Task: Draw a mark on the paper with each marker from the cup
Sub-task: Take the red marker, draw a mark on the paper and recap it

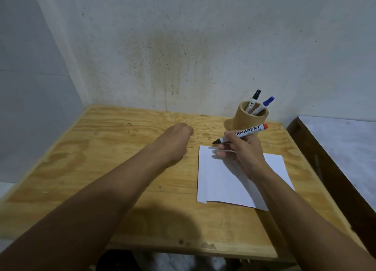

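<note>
My right hand (242,150) grips a white marker (247,132) with "PERMANENT" printed on it and an orange-red end. The marker is uncapped, and its dark tip hangs just above the far left corner of the white paper (230,185). The paper lies flat on the wooden table (114,169) and shows no marks. A brown cup (247,122) stands behind my right hand and holds a black-capped marker (254,99) and a blue-capped marker (264,106). To the left of the paper, my left hand (177,136) rests on the table with fingers curled under. What it holds, if anything, is hidden.
The table sits in a corner against a stained wall (183,57). A second surface with a dark wooden edge (325,158) stands close on the right. Dark and white items lie on the floor under the table's near edge (173,260).
</note>
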`<state>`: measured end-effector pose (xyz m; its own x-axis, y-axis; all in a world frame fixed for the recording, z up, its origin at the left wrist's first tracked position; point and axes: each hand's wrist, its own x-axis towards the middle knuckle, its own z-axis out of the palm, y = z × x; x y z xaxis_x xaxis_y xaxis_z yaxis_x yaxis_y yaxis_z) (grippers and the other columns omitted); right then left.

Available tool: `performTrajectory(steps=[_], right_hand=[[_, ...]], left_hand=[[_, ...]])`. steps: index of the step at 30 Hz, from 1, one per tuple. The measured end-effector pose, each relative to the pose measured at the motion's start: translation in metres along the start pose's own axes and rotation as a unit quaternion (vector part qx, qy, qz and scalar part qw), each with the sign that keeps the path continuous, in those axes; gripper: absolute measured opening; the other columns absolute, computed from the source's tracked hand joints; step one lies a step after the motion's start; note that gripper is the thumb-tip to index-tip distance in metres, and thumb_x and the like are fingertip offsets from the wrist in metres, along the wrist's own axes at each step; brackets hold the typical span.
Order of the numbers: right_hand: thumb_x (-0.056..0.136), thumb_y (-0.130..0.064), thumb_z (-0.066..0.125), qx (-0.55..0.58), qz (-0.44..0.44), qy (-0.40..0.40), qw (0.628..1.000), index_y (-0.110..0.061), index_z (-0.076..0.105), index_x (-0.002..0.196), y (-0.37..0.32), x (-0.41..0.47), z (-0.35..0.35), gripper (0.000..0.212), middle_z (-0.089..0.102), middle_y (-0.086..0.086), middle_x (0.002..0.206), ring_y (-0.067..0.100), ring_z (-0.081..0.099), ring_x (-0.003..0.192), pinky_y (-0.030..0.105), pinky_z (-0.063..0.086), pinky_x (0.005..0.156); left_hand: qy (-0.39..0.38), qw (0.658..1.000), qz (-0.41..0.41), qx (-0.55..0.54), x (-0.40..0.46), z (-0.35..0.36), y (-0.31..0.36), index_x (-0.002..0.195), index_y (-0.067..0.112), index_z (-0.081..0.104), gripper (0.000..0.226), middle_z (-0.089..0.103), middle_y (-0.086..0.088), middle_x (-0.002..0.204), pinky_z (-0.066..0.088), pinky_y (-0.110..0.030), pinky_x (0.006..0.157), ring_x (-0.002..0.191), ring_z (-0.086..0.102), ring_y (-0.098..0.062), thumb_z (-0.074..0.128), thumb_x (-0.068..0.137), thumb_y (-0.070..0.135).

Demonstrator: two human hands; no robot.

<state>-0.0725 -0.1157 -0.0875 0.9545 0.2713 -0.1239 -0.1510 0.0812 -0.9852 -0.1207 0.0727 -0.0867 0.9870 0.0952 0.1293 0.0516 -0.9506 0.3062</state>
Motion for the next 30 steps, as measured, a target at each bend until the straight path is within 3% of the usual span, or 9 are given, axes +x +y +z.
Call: performTrajectory(steps=[3, 6, 7, 9, 11, 13, 17, 23, 30], right_hand=[[0.092, -0.004, 0.062, 0.011, -0.001, -0.001, 1.000, 0.004, 0.060, 0.086, -0.001, -0.003, 0.002, 0.011, 0.065, 0.021, 0.070, 0.029, 0.067, 0.050, 0.040, 0.063, 0.058], [0.087, 0.004, 0.066, 0.000, -0.036, -0.014, 0.999, 0.013, 0.061, 0.093, -0.002, -0.005, 0.005, 0.012, 0.065, 0.023, 0.073, 0.021, 0.068, 0.049, 0.032, 0.061, 0.053], [0.084, 0.007, 0.068, -0.009, -0.052, -0.018, 0.998, 0.013, 0.061, 0.095, -0.003, -0.006, 0.006, 0.014, 0.065, 0.022, 0.074, 0.018, 0.069, 0.051, 0.028, 0.059, 0.050], [0.080, 0.011, 0.071, -0.014, -0.067, -0.020, 0.997, 0.007, 0.060, 0.093, -0.004, -0.006, 0.009, 0.017, 0.063, 0.019, 0.075, 0.014, 0.069, 0.054, 0.024, 0.057, 0.048], [0.079, 0.011, 0.072, -0.008, -0.065, -0.021, 0.998, 0.003, 0.060, 0.087, 0.000, -0.002, 0.011, 0.017, 0.063, 0.016, 0.072, 0.017, 0.068, 0.055, 0.027, 0.059, 0.050], [0.079, 0.007, 0.074, -0.021, -0.062, -0.017, 0.998, 0.003, 0.061, 0.082, 0.006, 0.001, 0.013, 0.014, 0.063, 0.015, 0.069, 0.023, 0.067, 0.060, 0.029, 0.060, 0.055], [0.082, 0.013, 0.068, -0.004, -0.067, -0.031, 0.997, 0.008, 0.060, 0.092, 0.012, -0.004, 0.017, 0.014, 0.054, 0.024, 0.073, 0.028, 0.059, 0.058, 0.027, 0.053, 0.051], [0.083, 0.015, 0.065, -0.061, -0.095, -0.048, 0.992, 0.020, 0.057, 0.094, 0.014, 0.002, 0.018, 0.015, 0.056, 0.017, 0.074, 0.007, 0.062, 0.049, 0.021, 0.054, 0.050], [0.079, 0.007, 0.074, -0.142, -0.148, -0.031, 0.978, 0.017, 0.061, 0.085, 0.024, 0.013, 0.019, 0.018, 0.065, 0.017, 0.072, 0.009, 0.067, 0.056, 0.021, 0.056, 0.054]], left_hand=[[0.007, 0.997, -0.048, -0.061, -0.001, 0.005, -0.002, 0.114, 0.008, 0.058, 0.032, 0.058, -0.012, 0.114, 0.048, -0.036, 0.084, 0.102, 0.055, -0.027, 0.055, 0.084, -0.002], [0.048, 0.991, -0.077, -0.101, -0.014, 0.010, 0.002, 0.136, 0.016, 0.037, 0.063, 0.043, -0.006, 0.135, 0.046, -0.038, 0.097, 0.121, 0.048, -0.024, 0.068, 0.081, 0.012], [0.096, 0.988, -0.067, -0.096, -0.020, 0.014, 0.004, 0.135, 0.017, 0.035, 0.066, 0.041, -0.005, 0.134, 0.046, -0.037, 0.097, 0.120, 0.047, -0.022, 0.069, 0.079, 0.015], [0.195, 0.979, -0.008, -0.067, -0.033, 0.020, 0.011, 0.124, 0.014, 0.045, 0.051, 0.047, -0.005, 0.122, 0.049, -0.033, 0.088, 0.108, 0.049, -0.019, 0.067, 0.078, 0.018], [0.224, 0.971, 0.052, -0.059, -0.044, 0.027, 0.018, 0.106, 0.011, 0.057, 0.031, 0.055, -0.006, 0.105, 0.048, -0.034, 0.078, 0.094, 0.052, -0.019, 0.065, 0.079, 0.021], [0.181, 0.979, 0.072, -0.066, -0.049, 0.036, 0.018, 0.101, 0.009, 0.064, 0.028, 0.061, -0.006, 0.100, 0.048, -0.037, 0.079, 0.093, 0.054, -0.020, 0.064, 0.081, 0.028], [0.095, 0.992, 0.061, -0.058, -0.052, 0.046, 0.012, 0.119, 0.011, 0.064, 0.046, 0.064, -0.005, 0.119, 0.042, -0.040, 0.097, 0.113, 0.053, -0.020, 0.061, 0.083, 0.041], [0.079, 0.994, 0.058, -0.042, -0.055, 0.048, 0.011, 0.123, 0.014, 0.061, 0.053, 0.060, -0.004, 0.129, 0.040, -0.042, 0.103, 0.121, 0.050, -0.020, 0.056, 0.084, 0.049], [0.080, 0.994, 0.049, -0.047, -0.057, 0.049, 0.012, 0.127, 0.013, 0.057, 0.055, 0.057, -0.003, 0.134, 0.036, -0.043, 0.107, 0.126, 0.047, -0.019, 0.054, 0.085, 0.049]])
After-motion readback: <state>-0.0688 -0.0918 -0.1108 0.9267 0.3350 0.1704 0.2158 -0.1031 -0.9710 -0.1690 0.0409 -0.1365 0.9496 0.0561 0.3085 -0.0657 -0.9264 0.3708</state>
